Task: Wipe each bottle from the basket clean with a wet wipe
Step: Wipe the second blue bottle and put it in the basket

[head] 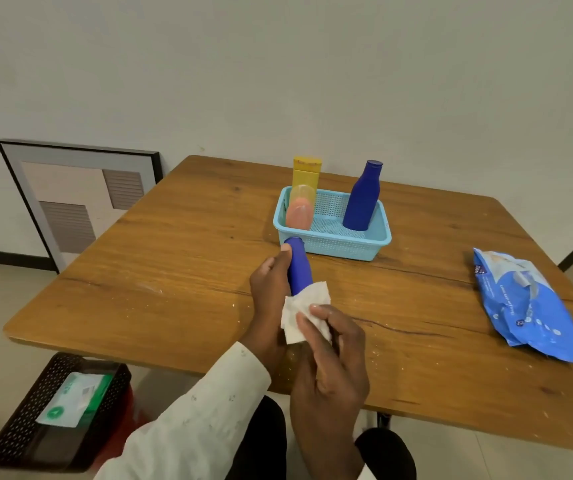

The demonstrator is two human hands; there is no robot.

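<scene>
My left hand (268, 285) grips a dark blue bottle (299, 266) tilted over the table, its cap end pointing toward the basket. A white wet wipe (304, 311) is wrapped around the bottle's near end, and my right hand (330, 344) pinches the wipe against it. Behind them sits a light blue basket (364, 249) holding a tall dark blue bottle (363, 199), a yellow bottle (306, 173) and a peach-pink bottle (300, 211).
A blue pack of wet wipes (524, 303) lies at the right of the wooden table (174, 271). On the floor at lower left a dark perforated bin (18, 427) holds a green and white pack (74, 396). A framed picture (77, 195) leans on the wall.
</scene>
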